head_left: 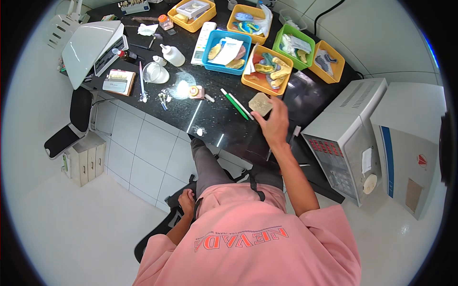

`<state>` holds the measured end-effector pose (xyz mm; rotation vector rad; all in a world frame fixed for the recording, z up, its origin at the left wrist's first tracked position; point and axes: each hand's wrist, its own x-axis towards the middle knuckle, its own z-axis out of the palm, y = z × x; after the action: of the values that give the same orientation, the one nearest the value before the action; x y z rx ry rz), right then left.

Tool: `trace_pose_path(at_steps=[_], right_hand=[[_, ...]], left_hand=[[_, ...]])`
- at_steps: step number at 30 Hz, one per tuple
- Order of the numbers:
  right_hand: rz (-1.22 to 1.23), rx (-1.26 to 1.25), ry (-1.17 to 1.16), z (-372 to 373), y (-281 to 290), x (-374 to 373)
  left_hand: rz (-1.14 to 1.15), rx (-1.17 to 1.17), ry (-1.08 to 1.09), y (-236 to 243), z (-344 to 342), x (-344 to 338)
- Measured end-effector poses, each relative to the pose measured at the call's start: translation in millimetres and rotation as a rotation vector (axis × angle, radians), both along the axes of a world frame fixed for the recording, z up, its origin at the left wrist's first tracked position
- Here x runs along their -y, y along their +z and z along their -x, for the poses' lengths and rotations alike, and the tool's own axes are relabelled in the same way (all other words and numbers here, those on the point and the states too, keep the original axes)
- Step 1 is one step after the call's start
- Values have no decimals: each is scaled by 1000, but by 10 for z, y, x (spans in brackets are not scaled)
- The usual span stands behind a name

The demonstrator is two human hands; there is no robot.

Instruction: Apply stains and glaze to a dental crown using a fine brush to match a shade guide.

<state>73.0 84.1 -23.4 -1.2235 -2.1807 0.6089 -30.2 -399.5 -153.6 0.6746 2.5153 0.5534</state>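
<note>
My right hand [272,121] reaches onto the black desk, its thumb and fingers closed around the edges of a beige, square-cornered block [259,102]. A green pen [238,106] and a white pen [228,95] lie just left of that hand. A small pink-labelled jar [196,93] stands farther left beside a small white piece. My left hand [187,201] hangs low beside my leg at the black chair, its fingers curled; what they hold, if anything, I cannot make out.
Coloured trays [266,86] of dental moulds line the desk's back, near a bottle [174,56], cup [155,74] and card box [117,82]. A white lamp unit [86,47] stands left, a grey machine [343,128] right. Another black chair [78,107] is beyond the desk's left end.
</note>
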Motion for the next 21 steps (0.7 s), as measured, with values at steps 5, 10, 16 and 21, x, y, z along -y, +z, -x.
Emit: trace_pose_path(at_steps=[5, 10, 16, 21], right_hand=[[35, -156, 205, -270, 218, 897], [910, 305, 290, -506, -522, 2074], [1141, 812, 275, -914, -2549, 2800], [1353, 782, 505, -1026, -3050, 3154]], left_hand=[[139, 68, 80, -171, 560, 203], [210, 165, 205, -543, 1039, 594], [348, 140, -4, -677, 1037, 1065], [365, 49, 240, -424, 815, 844]])
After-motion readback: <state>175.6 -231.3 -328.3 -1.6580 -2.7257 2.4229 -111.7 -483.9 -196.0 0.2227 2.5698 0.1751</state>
